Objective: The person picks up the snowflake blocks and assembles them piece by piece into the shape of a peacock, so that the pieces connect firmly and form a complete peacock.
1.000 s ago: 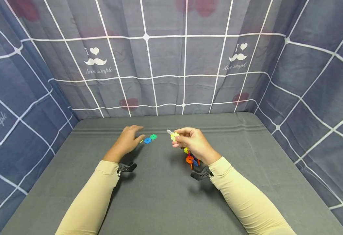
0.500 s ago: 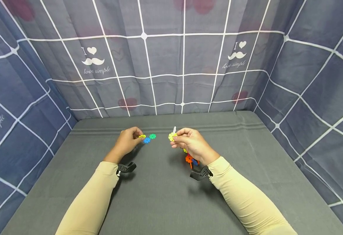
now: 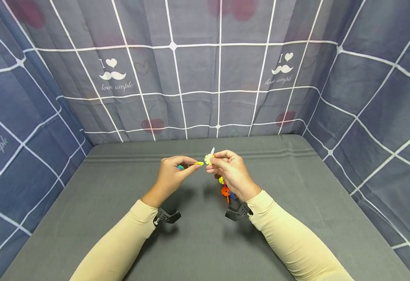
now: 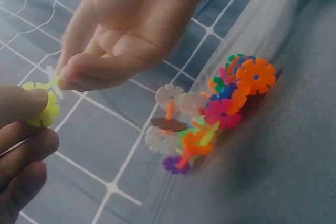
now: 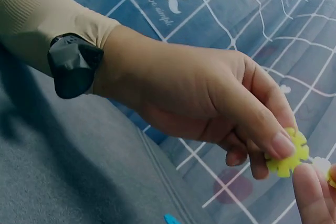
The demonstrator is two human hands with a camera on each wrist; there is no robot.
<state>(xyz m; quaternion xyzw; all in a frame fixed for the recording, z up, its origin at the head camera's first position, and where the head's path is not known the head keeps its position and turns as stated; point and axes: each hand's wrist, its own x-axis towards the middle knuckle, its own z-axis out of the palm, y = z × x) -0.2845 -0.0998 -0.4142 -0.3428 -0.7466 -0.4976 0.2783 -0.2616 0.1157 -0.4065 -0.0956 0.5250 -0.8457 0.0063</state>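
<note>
My left hand (image 3: 171, 175) pinches a yellow flower-shaped plastic disc (image 3: 199, 163) between thumb and fingers. Close to its right, my right hand (image 3: 236, 173) holds a second yellow notched disc (image 3: 207, 159), from which a white disc (image 3: 213, 151) sticks up. Seen in the left wrist view, the left hand's yellow disc (image 4: 51, 109) is just beside the right hand's pieces; whether they touch I cannot tell. A joined cluster of multicoloured flower discs (image 4: 223, 114) lies on the table under my right hand, which partly hides it in the head view.
Blue and green discs (image 3: 180, 167) lie on the table behind my left hand, mostly covered by it. Grey cloth covers the table (image 3: 198, 242). A blue-grey checked curtain (image 3: 198, 70) encloses the back and sides.
My left hand has picked up the yellow disc beside the blue and green ones and carried it right, near my right hand. In the right hand, the white disc has turned upright.
</note>
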